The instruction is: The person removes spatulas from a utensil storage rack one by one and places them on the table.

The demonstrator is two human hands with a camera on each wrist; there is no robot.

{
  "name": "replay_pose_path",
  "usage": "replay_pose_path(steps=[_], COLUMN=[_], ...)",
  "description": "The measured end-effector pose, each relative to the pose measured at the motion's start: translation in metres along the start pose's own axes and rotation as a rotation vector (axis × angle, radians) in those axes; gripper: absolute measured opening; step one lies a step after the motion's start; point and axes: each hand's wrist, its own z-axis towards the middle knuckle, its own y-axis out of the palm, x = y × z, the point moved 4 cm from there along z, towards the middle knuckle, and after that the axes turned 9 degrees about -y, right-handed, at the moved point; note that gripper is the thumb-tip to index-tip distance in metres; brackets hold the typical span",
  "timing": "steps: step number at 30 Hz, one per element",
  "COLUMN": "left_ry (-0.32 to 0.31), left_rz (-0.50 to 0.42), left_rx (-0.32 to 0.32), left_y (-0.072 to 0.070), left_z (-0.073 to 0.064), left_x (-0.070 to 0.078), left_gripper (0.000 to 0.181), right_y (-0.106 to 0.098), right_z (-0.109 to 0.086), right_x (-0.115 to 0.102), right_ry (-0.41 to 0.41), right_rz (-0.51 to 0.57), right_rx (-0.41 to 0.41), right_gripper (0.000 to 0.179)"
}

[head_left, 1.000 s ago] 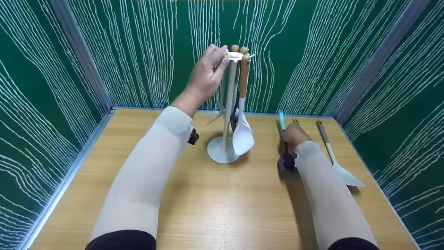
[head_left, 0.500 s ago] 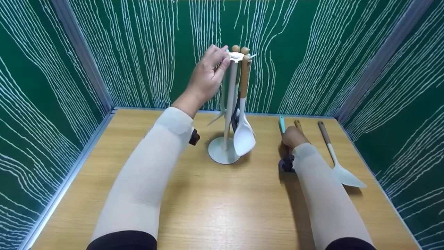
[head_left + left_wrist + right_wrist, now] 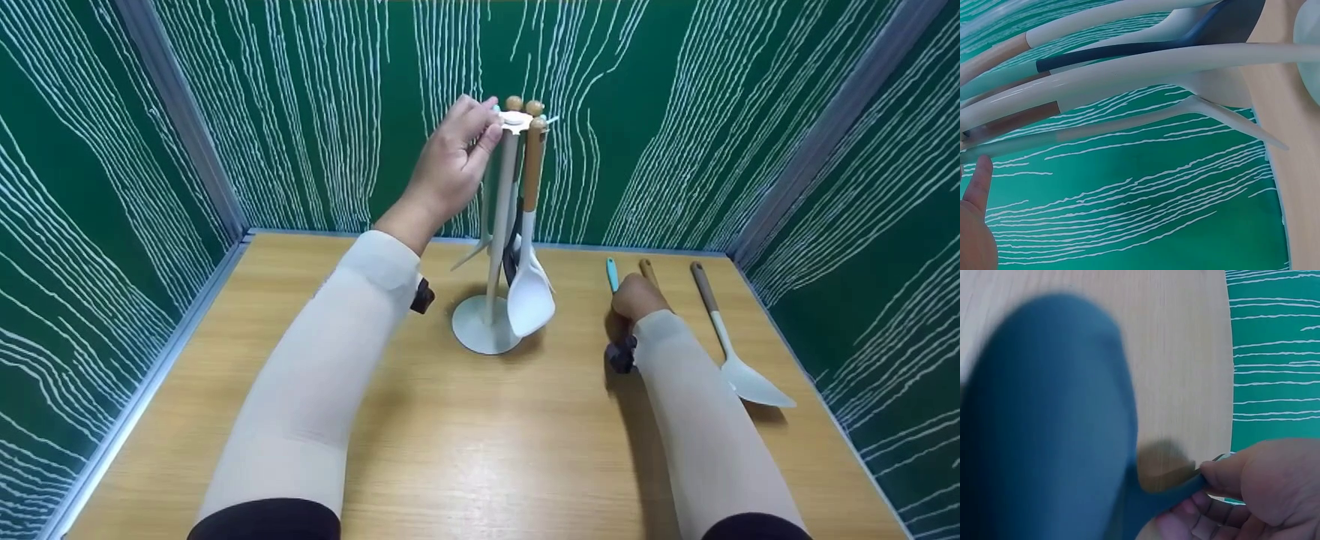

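In the head view my left hand [image 3: 450, 154] grips the white top of a utensil stand [image 3: 501, 217]. A finger [image 3: 981, 183] touches a pale green handle [image 3: 1016, 145] hanging there. A white wooden-handled cooking spoon [image 3: 531, 300] hangs at the stand's front, with other utensils behind it. On the right, my right hand [image 3: 637, 298] pinches a dark blue cooking utensil [image 3: 1055, 416] by its neck, low over the table. Its turquoise handle [image 3: 613, 274] points away beyond the hand. Its broad rounded head is blurred in the right wrist view, so its exact kind is unclear.
A brown handle [image 3: 647, 270] shows just behind my right hand; the rest of it is hidden. Farther right lies a pale turner [image 3: 754, 382] with a brown handle. Green walls with white lines enclose the wooden table [image 3: 480, 465] at the back and sides.
My right hand has come slightly nearer and lower with the dark blue utensil. More of the brown handle behind it now shows. The left hand keeps its hold on the stand.
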Motion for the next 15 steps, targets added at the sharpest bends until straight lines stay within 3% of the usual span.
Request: replay_pose_path(steps=[6,15], left_ry=[-0.003,-0.006], left_rz=[0.011,0.016], left_rx=[-0.005,-0.001], left_y=[-0.002,-0.002], left_z=[-0.001,-0.002], left_x=[0.001,0.001], left_gripper=[0.034,0.037], right_y=[-0.004,-0.005], right_z=[-0.025,-0.030], right_x=[-0.028,-0.029], right_ry=[0.076,0.096], right_rz=[0.019,0.057], right_rx=[-0.065,-0.083], right_gripper=[0.025,0.018])
